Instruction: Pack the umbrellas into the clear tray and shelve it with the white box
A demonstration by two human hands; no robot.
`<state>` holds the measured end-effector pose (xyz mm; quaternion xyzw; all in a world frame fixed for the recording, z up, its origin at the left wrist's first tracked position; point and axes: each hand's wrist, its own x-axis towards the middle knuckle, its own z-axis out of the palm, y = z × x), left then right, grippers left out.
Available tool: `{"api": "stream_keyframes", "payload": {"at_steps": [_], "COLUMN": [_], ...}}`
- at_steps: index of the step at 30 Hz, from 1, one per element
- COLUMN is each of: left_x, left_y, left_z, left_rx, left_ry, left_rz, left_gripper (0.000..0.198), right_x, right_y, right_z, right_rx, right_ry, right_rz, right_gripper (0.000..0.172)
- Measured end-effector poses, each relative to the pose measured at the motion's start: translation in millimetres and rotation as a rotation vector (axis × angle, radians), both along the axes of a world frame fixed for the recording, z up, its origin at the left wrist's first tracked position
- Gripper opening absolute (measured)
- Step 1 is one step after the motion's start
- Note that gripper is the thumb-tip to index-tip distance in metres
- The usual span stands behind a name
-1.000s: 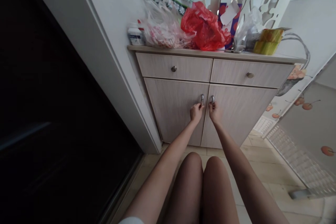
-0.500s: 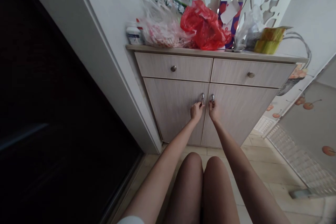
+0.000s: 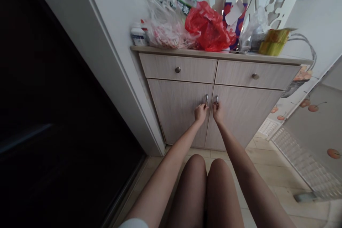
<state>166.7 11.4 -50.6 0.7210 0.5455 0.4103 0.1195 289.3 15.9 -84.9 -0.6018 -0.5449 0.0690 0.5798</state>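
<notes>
A pale wood-grain cabinet [image 3: 176,57] stands in front of my knees, with two drawers above two closed doors. My left hand [image 3: 200,113] is closed around the lower part of the left door handle [image 3: 206,98], a small metal pull. On the other side of the seam, my right hand [image 3: 218,113] grips the right door handle [image 3: 217,98] in the same way. Only the upper ends of both handles show above my fingers. Both the left door [image 3: 173,107] and the right door [image 3: 245,110] lie flush with the cabinet front.
On the cabinet top are a white bottle [image 3: 138,36], a clear plastic bag [image 3: 168,30], a red plastic bag [image 3: 208,28], a purple box [image 3: 240,17] and a yellow package [image 3: 274,42]. A wall edge [image 3: 128,89] and dark doorway [image 3: 58,114] border the left.
Both hands keep their hold on the handles, and the doors stay closed. The view has shifted very slightly.
</notes>
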Motion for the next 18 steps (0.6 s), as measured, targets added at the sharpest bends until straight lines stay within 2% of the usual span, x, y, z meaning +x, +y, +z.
{"api": "stream_keyframes", "payload": {"at_steps": [3, 10, 13, 16, 18], "left_x": [0, 0, 1, 0, -6], "left_y": [0, -5, -6, -6, -8], "left_z": [0.9, 1.7, 6.2, 15.2, 19.8], "left_rx": [-0.017, -0.017, -0.034, -0.128, -0.199], "left_ry": [0.004, 0.025, 0.0, -0.094, -0.157], "left_rz": [0.0, 0.012, 0.008, -0.036, -0.072], "left_gripper": [0.016, 0.015, 0.015, 0.012, 0.01], "right_x": [-1, -1, -1, 0, 3], "right_y": [0, 1, 1, -2, -12], "right_z": [0.8, -0.7, 4.5, 13.8, 16.4], "right_rx": [-0.02, -0.023, -0.038, -0.04, -0.047], "right_ry": [0.044, 0.077, 0.113, 0.198, 0.252], "right_rz": [-0.029, 0.008, 0.033, 0.094, 0.117], "right_gripper": [0.047, 0.043, 0.041, 0.043, 0.051]}}
